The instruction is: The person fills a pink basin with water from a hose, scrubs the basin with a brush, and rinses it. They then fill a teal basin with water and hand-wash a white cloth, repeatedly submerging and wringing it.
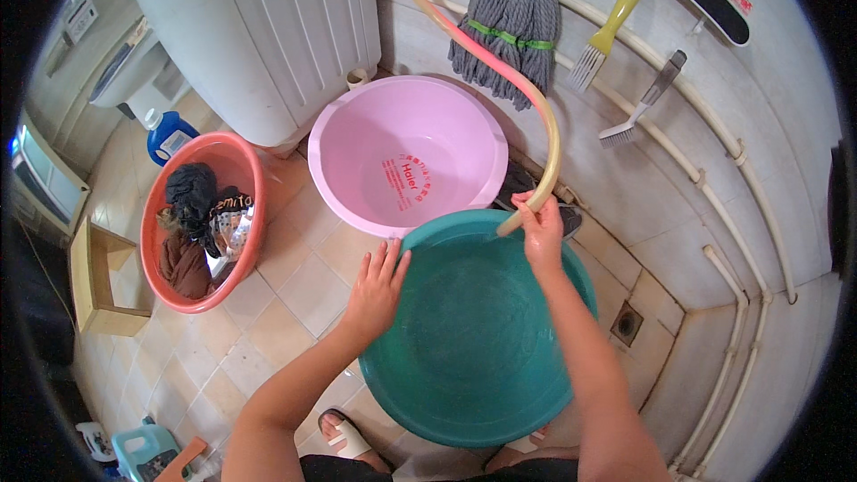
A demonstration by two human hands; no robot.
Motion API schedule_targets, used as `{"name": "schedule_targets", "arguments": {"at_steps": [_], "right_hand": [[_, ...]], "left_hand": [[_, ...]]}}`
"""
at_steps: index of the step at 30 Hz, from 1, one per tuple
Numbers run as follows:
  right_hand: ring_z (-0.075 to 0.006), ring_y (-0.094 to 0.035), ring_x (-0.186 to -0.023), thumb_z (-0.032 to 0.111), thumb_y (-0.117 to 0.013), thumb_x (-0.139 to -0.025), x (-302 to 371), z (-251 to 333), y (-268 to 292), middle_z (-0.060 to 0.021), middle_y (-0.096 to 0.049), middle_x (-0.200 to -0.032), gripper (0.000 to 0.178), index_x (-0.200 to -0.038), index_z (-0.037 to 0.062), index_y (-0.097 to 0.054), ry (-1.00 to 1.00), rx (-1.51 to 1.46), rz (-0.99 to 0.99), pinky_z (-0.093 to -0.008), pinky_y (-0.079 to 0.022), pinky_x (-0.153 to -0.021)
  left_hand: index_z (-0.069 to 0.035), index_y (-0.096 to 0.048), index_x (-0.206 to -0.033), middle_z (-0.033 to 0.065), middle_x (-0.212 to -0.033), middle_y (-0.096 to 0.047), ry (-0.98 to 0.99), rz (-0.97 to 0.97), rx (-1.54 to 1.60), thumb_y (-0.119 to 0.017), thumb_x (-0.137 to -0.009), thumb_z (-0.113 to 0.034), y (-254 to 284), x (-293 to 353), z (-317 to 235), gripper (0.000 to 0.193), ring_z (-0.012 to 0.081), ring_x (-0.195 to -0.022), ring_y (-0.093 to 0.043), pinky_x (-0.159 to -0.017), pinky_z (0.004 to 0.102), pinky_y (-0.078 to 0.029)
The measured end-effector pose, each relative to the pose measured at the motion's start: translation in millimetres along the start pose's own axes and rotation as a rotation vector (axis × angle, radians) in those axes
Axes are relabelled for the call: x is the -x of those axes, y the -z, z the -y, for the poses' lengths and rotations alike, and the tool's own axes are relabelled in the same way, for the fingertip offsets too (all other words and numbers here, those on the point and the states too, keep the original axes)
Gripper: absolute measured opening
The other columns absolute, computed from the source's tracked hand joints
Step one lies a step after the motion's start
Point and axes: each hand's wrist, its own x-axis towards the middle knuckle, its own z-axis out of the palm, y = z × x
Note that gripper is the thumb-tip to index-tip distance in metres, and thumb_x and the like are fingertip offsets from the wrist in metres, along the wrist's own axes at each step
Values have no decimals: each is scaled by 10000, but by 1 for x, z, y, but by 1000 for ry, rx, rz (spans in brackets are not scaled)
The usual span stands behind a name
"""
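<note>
A large green basin [464, 321] stands on the floor in front of me. My right hand [539, 230] is closed round a yellow hose [553, 147] with a pink stretch, just above its end. That end points down inside the basin's far right rim. My left hand [375, 290] lies with its fingers stretched out at the basin's left rim, its fingertips close to a pink basin [357, 143]. The pink one holds nothing I can see and sits just beyond the green one. Whether water is running from the hose is hard to make out.
An orange tub [259, 214] of dark clothes stands left, by a blue bottle [170, 136]. A white ribbed appliance [259, 36] is behind. A grey mop [509, 22] and two brushes [607, 36] hang near wall pipes [714, 116]. A floor drain [627, 323] lies right.
</note>
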Motion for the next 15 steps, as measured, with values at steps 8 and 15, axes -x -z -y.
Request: {"name": "schedule_targets", "arguments": {"at_steps": [8,15], "right_hand": [[-143,-543,-720,66,-525,-834,8,3,10,-56,-595,-846,145,-976,41,-524,133,249,23,-287,-445,-686],[-163,-565,-911,11,-520,-847,41,-10,-40,-71,-563,-940,177,-1009,25,-449,-159,-246,230,-304,-448,-831]], "left_hand": [[-38,-319,-1340,87,-1465,-106,-220,304,-895,-358,-862,-278,-35,2,-23,537,260,-1354,-40,-1085,426,19],[-38,-202,-1374,80,-1462,-111,-179,699,-889,-341,-880,-258,-145,12,-39,559,254,-1347,-69,-1094,403,-10]]}}
